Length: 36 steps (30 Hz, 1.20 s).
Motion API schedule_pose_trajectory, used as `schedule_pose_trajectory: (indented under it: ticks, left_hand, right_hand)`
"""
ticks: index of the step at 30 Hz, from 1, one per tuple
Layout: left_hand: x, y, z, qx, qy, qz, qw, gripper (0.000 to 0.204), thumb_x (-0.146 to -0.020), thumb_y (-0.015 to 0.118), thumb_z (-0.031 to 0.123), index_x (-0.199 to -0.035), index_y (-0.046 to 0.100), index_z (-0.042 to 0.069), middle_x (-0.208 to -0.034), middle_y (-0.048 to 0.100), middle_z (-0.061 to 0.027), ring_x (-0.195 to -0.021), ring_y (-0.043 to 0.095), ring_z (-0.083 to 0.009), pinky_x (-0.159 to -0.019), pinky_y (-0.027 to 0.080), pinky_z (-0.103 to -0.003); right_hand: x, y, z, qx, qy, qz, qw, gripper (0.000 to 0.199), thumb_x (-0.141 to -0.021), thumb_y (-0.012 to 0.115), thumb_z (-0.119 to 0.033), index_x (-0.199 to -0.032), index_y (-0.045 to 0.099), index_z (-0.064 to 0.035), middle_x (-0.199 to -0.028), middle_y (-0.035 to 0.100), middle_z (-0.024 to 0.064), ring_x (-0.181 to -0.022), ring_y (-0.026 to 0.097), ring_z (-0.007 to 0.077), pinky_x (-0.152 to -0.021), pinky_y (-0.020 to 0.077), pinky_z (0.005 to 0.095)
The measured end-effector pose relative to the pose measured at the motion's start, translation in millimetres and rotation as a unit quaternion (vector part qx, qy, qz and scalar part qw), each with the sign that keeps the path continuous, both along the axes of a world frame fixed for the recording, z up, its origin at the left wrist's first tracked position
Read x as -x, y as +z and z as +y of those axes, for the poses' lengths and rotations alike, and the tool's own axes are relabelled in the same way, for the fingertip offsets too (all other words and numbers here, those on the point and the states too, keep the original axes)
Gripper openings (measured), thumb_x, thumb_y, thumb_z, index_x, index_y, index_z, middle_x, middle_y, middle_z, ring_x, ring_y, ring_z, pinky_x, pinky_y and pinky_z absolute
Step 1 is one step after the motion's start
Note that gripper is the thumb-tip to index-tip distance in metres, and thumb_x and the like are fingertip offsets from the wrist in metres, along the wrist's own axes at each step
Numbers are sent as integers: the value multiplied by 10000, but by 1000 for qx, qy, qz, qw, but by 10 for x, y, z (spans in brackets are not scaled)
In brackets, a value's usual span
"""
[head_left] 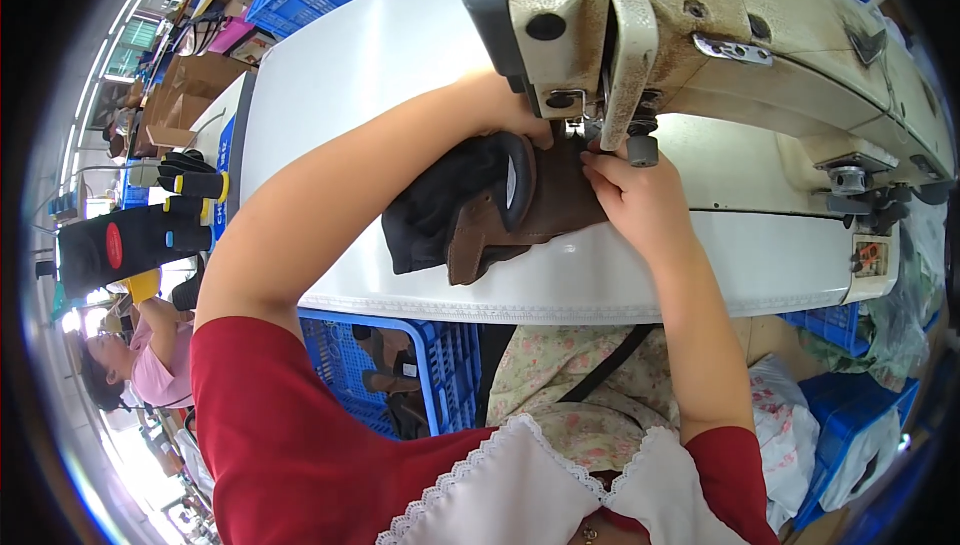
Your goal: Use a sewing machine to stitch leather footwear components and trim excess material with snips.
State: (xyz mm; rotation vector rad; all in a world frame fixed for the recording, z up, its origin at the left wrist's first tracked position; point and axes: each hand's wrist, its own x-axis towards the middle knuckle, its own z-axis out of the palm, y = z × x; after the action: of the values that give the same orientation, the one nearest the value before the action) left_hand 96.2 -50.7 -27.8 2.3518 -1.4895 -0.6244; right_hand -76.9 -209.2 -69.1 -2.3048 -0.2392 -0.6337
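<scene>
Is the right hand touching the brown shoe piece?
Touching. The head view shows the right hand with its fingertips pressed on the brown shoe piece.

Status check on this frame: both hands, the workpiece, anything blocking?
Left hand behind the brown and black shoe upper, partly hidden. Right hand pressing it by the sewing machine needle. Nothing blocking on the white table.
</scene>
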Motion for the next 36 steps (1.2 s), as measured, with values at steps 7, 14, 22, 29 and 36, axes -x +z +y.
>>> schedule_pose_trajectory:
  ticks: [7,14,22,29,36]
  left_hand:
    - [-29,-120,43,24,85,134,987,369,-714,787,162,-1050,689,45,-888,702,-69,-828,655,-193,-720,537,-338]
    - [25,-65,-9,33,36,42,998,400,-631,768,143,-1022,714,75,-891,705,-78,-827,652,-194,-718,533,-348]
    - [73,114,-23,65,75,153,983,452,-624,791,62,-1066,703,47,-972,708,-94,-919,648,-215,-804,528,-330]
    - [-28,-21,71,137,98,358,918,392,-718,746,43,-1106,689,38,-993,708,-93,-937,646,-203,-814,527,-328]
    - [-188,-138,61,115,90,287,947,378,-738,737,51,-1112,687,38,-1000,707,-94,-939,646,-201,-817,526,-329]
  right_hand:
    - [-48,-45,-18,2,-12,-8,1000,63,-775,713,-49,-807,661,-34,-838,646,118,-833,632,327,-693,519,427]
    - [-78,-81,-27,-12,-10,-7,1000,97,-748,718,-32,-830,672,-56,-874,678,93,-834,637,323,-724,509,432]
    - [-89,-44,-31,11,-33,-19,999,135,-710,741,-25,-820,675,-67,-860,676,89,-841,631,324,-757,493,438]
    - [-111,-91,-25,17,-42,-30,998,132,-710,747,-23,-816,688,-75,-851,676,80,-832,623,316,-739,497,434]
    - [-135,-100,17,14,-51,-40,998,97,-742,729,-30,-817,680,-67,-847,674,87,-830,621,318,-731,501,432]
